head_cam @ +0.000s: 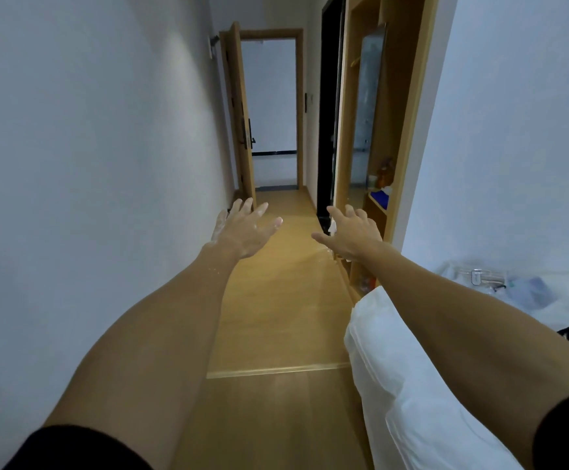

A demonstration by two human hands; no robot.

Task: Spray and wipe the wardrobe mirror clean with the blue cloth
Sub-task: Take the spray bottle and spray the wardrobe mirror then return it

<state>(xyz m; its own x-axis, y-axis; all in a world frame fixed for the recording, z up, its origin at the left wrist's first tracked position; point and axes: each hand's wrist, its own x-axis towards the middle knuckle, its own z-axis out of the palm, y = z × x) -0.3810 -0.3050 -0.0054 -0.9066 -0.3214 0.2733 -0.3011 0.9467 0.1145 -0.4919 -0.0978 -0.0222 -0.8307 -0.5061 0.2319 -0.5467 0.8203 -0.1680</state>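
A tall wardrobe mirror (366, 106) hangs inside the open wooden wardrobe (408, 113) on the right side of the hallway. The blue cloth (380, 198) lies on a low wardrobe shelf below the mirror, next to an orange object (385, 171). No spray bottle is clearly visible. Both arms stretch forward over the wooden floor. My left hand (247, 230) is empty, fingers spread, with white residue on it. My right hand (351, 234) is also empty with fingers apart, just left of the wardrobe's lower shelves.
A white-covered bed (408, 385) fills the lower right, with clear plastic and a black item on it. A white wall (89, 164) runs along the left. An open wooden door (240, 113) stands at the hallway's far end. A dark doorway (329, 113) adjoins the wardrobe.
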